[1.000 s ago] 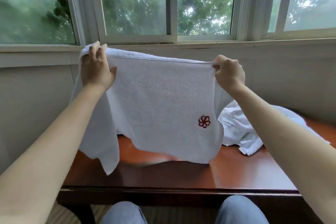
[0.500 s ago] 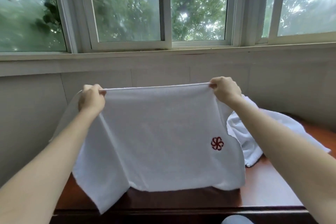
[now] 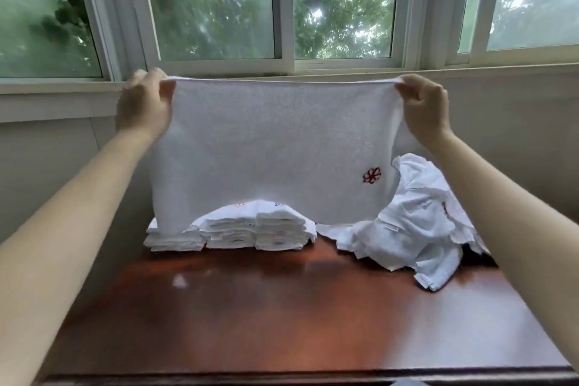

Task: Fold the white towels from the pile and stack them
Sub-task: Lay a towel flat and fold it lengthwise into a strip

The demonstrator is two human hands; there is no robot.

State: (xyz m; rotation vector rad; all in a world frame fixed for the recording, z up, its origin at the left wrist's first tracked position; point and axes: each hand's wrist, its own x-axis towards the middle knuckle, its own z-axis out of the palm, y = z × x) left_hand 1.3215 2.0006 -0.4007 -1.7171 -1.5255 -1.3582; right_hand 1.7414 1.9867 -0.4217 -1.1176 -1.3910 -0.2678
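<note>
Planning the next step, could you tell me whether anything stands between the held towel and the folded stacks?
Nothing visible does: the towel hangs directly in front of the folded stacks, and the loose pile lies to their right.

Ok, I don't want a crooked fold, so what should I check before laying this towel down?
1. Left hand pinches a top corner of the towel: ok.
2. Right hand pinches the other top corner: ok.
3. Top edge taut and level: ok.
4. Bare table in front: ok.
5. Lower edge free of the stacks: cannot tell.
6. Pile off to the right: ok.
</note>
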